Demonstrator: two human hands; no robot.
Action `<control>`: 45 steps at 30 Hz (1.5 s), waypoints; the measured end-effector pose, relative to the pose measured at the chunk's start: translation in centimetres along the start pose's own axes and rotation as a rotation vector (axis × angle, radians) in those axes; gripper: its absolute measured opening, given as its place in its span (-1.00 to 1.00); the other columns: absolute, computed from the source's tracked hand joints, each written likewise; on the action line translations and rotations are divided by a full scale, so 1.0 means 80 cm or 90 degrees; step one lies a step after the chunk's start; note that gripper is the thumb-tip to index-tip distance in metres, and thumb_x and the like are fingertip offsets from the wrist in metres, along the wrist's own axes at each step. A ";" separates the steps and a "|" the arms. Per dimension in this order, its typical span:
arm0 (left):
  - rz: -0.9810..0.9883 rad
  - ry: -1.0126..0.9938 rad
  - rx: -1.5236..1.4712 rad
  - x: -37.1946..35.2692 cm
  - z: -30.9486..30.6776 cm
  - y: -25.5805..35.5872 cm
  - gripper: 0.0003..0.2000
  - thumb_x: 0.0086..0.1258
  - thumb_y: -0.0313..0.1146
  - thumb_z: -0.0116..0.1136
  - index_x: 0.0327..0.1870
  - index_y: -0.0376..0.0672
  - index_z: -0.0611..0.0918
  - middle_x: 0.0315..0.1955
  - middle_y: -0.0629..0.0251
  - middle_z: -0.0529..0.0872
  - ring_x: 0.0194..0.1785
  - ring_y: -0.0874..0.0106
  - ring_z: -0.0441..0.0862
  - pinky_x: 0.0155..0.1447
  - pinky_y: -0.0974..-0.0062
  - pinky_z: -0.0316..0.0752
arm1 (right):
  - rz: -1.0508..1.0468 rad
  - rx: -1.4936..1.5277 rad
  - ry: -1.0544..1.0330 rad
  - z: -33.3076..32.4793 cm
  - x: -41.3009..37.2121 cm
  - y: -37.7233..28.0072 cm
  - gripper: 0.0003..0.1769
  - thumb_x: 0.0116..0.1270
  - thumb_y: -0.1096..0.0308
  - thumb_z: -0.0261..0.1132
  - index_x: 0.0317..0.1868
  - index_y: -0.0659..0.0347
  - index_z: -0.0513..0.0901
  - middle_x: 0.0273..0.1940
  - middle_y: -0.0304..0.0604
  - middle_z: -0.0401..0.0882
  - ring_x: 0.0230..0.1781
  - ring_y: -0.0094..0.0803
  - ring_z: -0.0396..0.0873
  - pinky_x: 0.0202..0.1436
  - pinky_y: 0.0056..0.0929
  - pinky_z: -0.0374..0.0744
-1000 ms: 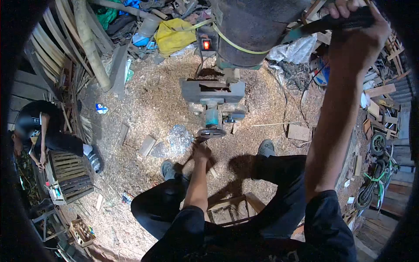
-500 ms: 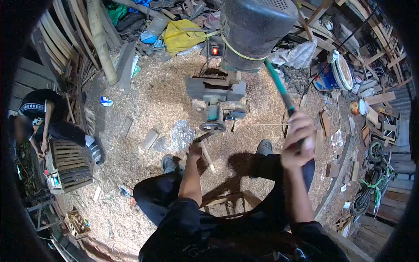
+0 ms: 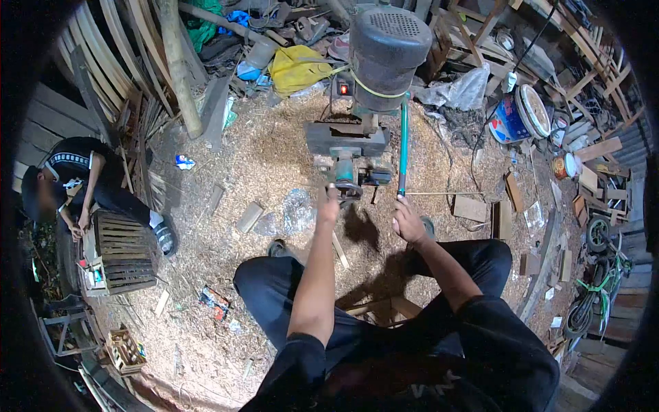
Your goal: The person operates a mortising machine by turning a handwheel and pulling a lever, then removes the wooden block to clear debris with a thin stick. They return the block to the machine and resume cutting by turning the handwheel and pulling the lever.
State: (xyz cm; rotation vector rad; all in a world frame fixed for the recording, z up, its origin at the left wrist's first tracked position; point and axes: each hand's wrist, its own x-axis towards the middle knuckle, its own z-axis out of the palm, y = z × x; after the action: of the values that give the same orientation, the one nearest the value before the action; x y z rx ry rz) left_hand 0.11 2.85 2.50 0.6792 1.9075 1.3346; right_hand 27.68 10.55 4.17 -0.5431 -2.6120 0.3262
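Note:
A machine with a dark cylindrical motor housing (image 3: 391,51) stands in front of me, above a metal vise (image 3: 347,139) with a handwheel (image 3: 350,191). My left hand (image 3: 329,204) is closed at the left side of the handwheel, its fingers partly hidden. From the machine's right side a green lever (image 3: 403,147) points toward me. My right hand (image 3: 410,221) is closed around its near end, covering the grip. A thin wooden strip (image 3: 340,250) lies on the ground below my left hand.
Wood shavings (image 3: 261,158) cover the ground. To the left, another person (image 3: 96,185) sits bent over a slatted wooden crate (image 3: 123,250). A yellow bag (image 3: 298,69) lies behind the machine. At right are a paint bucket (image 3: 508,122), wood offcuts (image 3: 469,208) and a small bicycle (image 3: 596,281).
The green lever has swung left from its outward slant to nearly straight toward me, with my right hand on it. My left hand has moved up and right at the handwheel. The view has shifted.

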 end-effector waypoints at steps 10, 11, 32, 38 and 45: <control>0.003 -0.005 0.141 -0.011 0.000 0.033 -0.42 0.51 -0.04 -0.04 0.44 -0.16 0.28 0.23 -0.21 0.50 0.29 -0.12 0.45 0.35 0.10 0.35 | 0.029 0.066 0.067 -0.058 0.017 -0.044 -0.80 0.28 0.37 0.32 -0.19 0.27 0.52 0.13 0.08 0.46 0.41 0.10 0.27 0.44 -0.07 0.32; 0.113 0.078 0.214 -0.021 0.005 0.055 -0.49 0.49 -0.09 0.00 0.37 -0.16 0.38 0.19 -0.21 0.53 0.23 -0.10 0.50 0.29 0.07 0.39 | 0.031 0.082 0.084 -0.080 0.025 -0.054 -0.80 0.28 0.37 0.32 -0.19 0.26 0.51 0.12 0.07 0.47 0.41 0.08 0.27 0.44 -0.06 0.32; -0.049 -0.089 0.282 0.030 -0.065 -0.089 -0.35 0.52 0.17 -0.22 0.29 -0.26 0.48 0.15 -0.18 0.58 0.26 -0.06 0.49 0.39 0.15 0.29 | 0.284 0.286 0.235 -0.194 0.271 0.001 -0.61 0.39 0.17 0.22 0.02 0.32 0.65 -0.24 0.14 0.71 -0.11 -0.05 0.69 0.06 -0.17 0.58; -0.244 -0.124 0.283 0.053 -0.036 -0.231 -0.38 0.52 0.10 -0.22 0.32 -0.29 0.44 0.18 -0.33 0.50 0.26 -0.21 0.45 0.35 0.01 0.33 | 0.315 0.242 -0.382 0.013 0.151 -0.063 -0.34 0.48 0.14 0.09 0.29 0.59 0.18 0.09 0.56 0.43 -0.11 0.31 0.62 0.02 0.06 0.60; -0.251 -0.081 0.340 0.056 0.007 -0.221 -0.49 0.40 -0.12 0.03 0.20 -0.38 0.50 0.09 -0.31 0.58 0.22 -0.16 0.50 0.29 0.06 0.39 | 0.345 0.262 -0.402 0.029 0.164 -0.034 -0.48 0.47 0.17 0.12 0.11 0.53 0.26 -0.19 0.53 0.54 -0.20 0.39 0.58 -0.12 0.19 0.55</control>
State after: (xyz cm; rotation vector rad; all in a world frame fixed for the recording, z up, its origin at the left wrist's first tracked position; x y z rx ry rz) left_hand -2.69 0.69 -15.37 0.5777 2.1656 0.5267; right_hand 14.94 13.41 7.94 -1.1354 -2.7817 1.3653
